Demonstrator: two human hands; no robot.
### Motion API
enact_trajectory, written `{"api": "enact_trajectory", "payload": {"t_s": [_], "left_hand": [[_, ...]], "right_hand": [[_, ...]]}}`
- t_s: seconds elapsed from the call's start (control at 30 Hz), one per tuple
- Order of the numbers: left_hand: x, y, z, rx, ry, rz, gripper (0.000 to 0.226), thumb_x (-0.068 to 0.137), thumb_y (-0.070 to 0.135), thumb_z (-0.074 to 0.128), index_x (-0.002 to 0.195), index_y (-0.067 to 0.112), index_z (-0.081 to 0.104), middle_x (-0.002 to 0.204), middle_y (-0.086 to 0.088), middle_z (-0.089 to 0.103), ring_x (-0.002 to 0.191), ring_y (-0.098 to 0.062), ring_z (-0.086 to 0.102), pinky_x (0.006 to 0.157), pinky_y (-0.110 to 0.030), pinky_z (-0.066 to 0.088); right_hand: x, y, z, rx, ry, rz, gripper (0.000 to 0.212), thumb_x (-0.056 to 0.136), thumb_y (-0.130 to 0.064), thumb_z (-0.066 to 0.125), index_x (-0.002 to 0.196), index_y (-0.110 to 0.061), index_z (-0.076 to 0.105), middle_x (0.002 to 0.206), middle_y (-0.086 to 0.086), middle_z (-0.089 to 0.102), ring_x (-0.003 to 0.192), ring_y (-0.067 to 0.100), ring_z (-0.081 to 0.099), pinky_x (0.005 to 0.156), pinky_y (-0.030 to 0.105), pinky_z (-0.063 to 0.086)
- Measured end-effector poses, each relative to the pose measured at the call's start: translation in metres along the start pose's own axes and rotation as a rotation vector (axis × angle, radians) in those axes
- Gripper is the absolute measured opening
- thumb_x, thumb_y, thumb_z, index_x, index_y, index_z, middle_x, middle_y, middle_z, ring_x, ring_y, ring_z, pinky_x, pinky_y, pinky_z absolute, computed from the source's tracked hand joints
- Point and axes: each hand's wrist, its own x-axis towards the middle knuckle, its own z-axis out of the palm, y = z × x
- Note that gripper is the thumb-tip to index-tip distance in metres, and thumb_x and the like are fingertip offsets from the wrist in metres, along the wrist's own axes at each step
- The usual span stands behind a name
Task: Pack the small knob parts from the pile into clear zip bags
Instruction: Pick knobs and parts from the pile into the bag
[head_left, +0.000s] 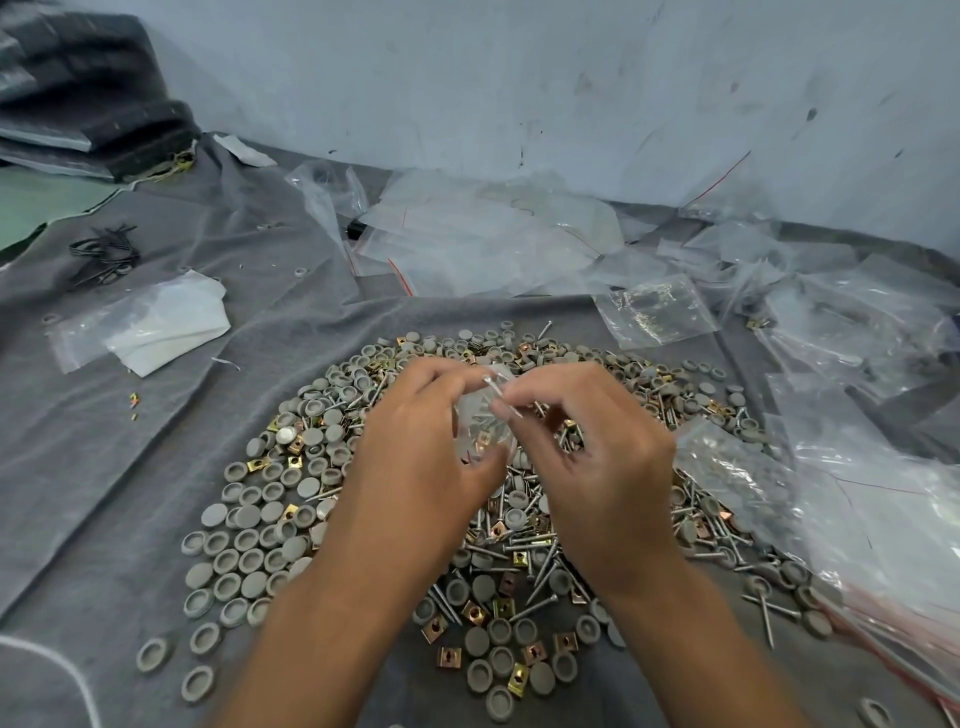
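Grey cloth covers the counter (130, 441) below a scuffed wall. Over the pile (291, 499) mid-counter, the left hand (415, 441) grips a bag (483, 431); the right hand (587, 447) pinches a screw (501, 397). Keep the mouth wide, feeding point-first.

The round caps (244, 545) filling the lower centre were dull grey, mixed with brass-yellow square clips (475, 613) and silvery screws (540, 603). The cloth (156, 441) was plain mid-grey, the wall (519, 78) pale blue-grey with dark scuffs. Clear bags (467, 234) at upper centre had red seal lines.

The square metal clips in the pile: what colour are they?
Brassy gold with coppery centres, seen clearly on the square clips in the head view.
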Motion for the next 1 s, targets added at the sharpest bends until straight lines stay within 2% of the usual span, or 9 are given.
{"api": "enact_trajectory", "payload": {"t_s": [0.1,0.2,0.27,0.4,0.53,0.63,0.73,0.87,1.0], "left_hand": [[0.000,0.000,-0.001,-0.020,0.022,-0.002,0.051,0.074,0.024,0.082,0.122,0.025,0.067,0.109,0.018,0.056,0.084,0.012,0.048,0.083,0.002,0.030],[0.001,-0.001,-0.001,-0.011,0.026,-0.012,0.050,0.074,0.019,0.081,0.122,0.024,0.068,0.107,0.018,0.055,0.083,0.012,0.048,0.083,0.003,0.030],[0.001,-0.001,-0.001,-0.003,0.021,-0.013,0.052,0.073,0.016,0.080,0.124,0.022,0.068,0.107,0.017,0.054,0.083,0.013,0.047,0.084,0.004,0.029],[0.000,0.001,-0.002,-0.003,0.021,-0.017,0.051,0.077,0.027,0.078,0.126,0.027,0.065,0.104,0.022,0.050,0.086,0.016,0.046,0.082,0.004,0.030],[0.001,-0.002,-0.008,0.022,0.045,-0.045,0.056,0.075,0.024,0.084,0.128,0.025,0.065,0.107,0.018,0.052,0.084,0.008,0.049,0.081,0.006,0.029],[0.002,-0.003,-0.013,0.015,0.087,-0.065,0.056,0.076,0.022,0.085,0.128,0.025,0.065,0.103,0.018,0.050,0.082,0.008,0.051,0.078,0.005,0.031],[0.003,-0.003,-0.017,0.014,0.112,-0.071,0.055,0.078,0.023,0.083,0.129,0.026,0.064,0.097,0.025,0.046,0.089,0.006,0.051,0.079,0.003,0.032],[0.003,-0.004,-0.017,0.014,0.111,-0.074,0.054,0.078,0.022,0.083,0.129,0.024,0.065,0.098,0.019,0.049,0.083,0.003,0.051,0.079,0.002,0.032],[0.003,-0.003,-0.016,0.018,0.105,-0.065,0.055,0.079,0.023,0.083,0.130,0.025,0.064,0.101,0.014,0.052,0.082,-0.001,0.053,0.077,0.001,0.033]], "right_hand": [[-0.003,0.003,0.000,-0.034,-0.086,-0.014,0.009,0.090,-0.003,0.076,0.097,-0.007,0.073,0.097,0.000,0.071,0.094,0.007,0.064,0.086,0.016,0.050],[-0.005,0.007,-0.001,-0.052,-0.151,0.003,0.010,0.091,-0.005,0.076,0.100,-0.008,0.073,0.101,0.000,0.070,0.098,0.013,0.066,0.085,0.031,0.054],[-0.006,0.005,-0.002,-0.055,-0.181,0.013,0.015,0.091,-0.008,0.077,0.106,-0.009,0.074,0.106,0.000,0.069,0.102,0.016,0.065,0.088,0.033,0.054],[-0.003,-0.002,-0.008,-0.026,-0.144,0.113,0.024,0.093,-0.021,0.074,0.116,-0.018,0.072,0.112,-0.006,0.065,0.108,0.009,0.061,0.092,0.019,0.047],[0.001,0.004,-0.021,-0.059,-0.094,0.280,0.010,0.095,-0.025,0.070,0.103,-0.030,0.068,0.101,-0.020,0.063,0.095,0.002,0.060,0.080,0.013,0.044],[-0.005,0.010,-0.020,-0.100,-0.468,0.451,0.016,0.094,-0.031,0.067,0.106,-0.042,0.066,0.107,-0.024,0.061,0.097,-0.005,0.059,0.084,0.020,0.052],[-0.015,0.007,-0.008,-0.225,-0.877,0.414,0.032,0.098,-0.030,0.061,0.124,-0.049,0.061,0.130,-0.022,0.052,0.120,0.000,0.048,0.107,0.034,0.047],[-0.019,0.004,0.002,-0.335,-0.919,0.222,0.037,0.102,-0.029,0.053,0.134,-0.047,0.056,0.126,-0.017,0.045,0.119,0.007,0.038,0.106,0.031,0.039],[-0.020,0.006,0.001,-0.368,-0.897,0.175,0.030,0.102,-0.037,0.055,0.131,-0.044,0.060,0.122,-0.017,0.047,0.116,0.006,0.039,0.103,0.031,0.040]]}}
